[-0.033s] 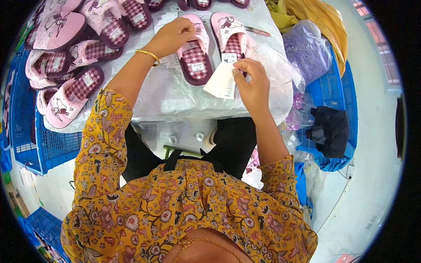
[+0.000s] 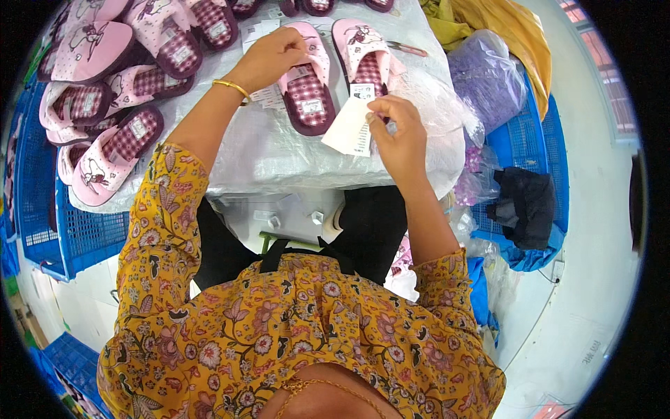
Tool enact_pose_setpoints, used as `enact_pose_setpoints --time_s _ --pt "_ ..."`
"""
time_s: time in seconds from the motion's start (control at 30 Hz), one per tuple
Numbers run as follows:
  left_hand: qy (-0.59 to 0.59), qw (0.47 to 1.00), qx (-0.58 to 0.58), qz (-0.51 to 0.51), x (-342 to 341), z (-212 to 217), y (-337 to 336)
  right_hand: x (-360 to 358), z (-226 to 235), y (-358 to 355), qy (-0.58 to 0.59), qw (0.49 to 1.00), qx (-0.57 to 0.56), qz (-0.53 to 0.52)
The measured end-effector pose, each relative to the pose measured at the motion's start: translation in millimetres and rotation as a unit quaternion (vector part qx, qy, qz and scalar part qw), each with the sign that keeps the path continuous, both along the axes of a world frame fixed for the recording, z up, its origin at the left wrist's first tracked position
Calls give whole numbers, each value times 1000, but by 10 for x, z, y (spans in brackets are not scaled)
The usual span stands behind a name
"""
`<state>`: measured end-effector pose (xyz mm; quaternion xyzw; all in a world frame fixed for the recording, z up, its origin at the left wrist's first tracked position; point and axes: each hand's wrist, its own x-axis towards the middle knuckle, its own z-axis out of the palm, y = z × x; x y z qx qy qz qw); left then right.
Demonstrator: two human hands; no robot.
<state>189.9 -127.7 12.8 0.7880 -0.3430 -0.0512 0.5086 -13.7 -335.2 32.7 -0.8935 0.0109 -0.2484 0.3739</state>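
My left hand (image 2: pixel 271 57), with a gold bangle on the wrist, rests on the toe of a pink slipper with a maroon checked insole (image 2: pixel 307 89). A second slipper of the same kind (image 2: pixel 364 59) lies just to its right on the white covered table (image 2: pixel 279 153). My right hand (image 2: pixel 398 133) pinches a white paper tag (image 2: pixel 350 129) next to that second slipper's heel.
Several more pink slippers (image 2: pixel 112 133) are piled at the left over a blue plastic crate (image 2: pixel 77 230). A purple plastic bag (image 2: pixel 488 80), yellow cloth (image 2: pixel 516 35) and a black garment (image 2: pixel 527 206) in a blue crate lie to the right. Small tags (image 2: pixel 269 94) lie by the left slipper.
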Motion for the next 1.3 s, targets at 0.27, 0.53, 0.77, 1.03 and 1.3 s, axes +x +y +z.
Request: enact_pose_setpoints --time_s 0.27,0.53,0.77,1.03,1.3 --pt "69 995 -65 4 -99 54 15 18 14 7 31 997 -62 -14" --pt "54 997 -37 26 -255 119 -11 209 -30 -82 60 985 -159 -23" --pt "-356 933 -21 44 -489 265 -139 327 -79 -88 15 941 -339 -21" --pt "-104 994 -21 -39 -784 241 -331 344 -51 -78 -116 959 -257 -8" --pt "159 978 -106 -80 -746 148 -362 434 -53 -21 -122 965 -231 -1"
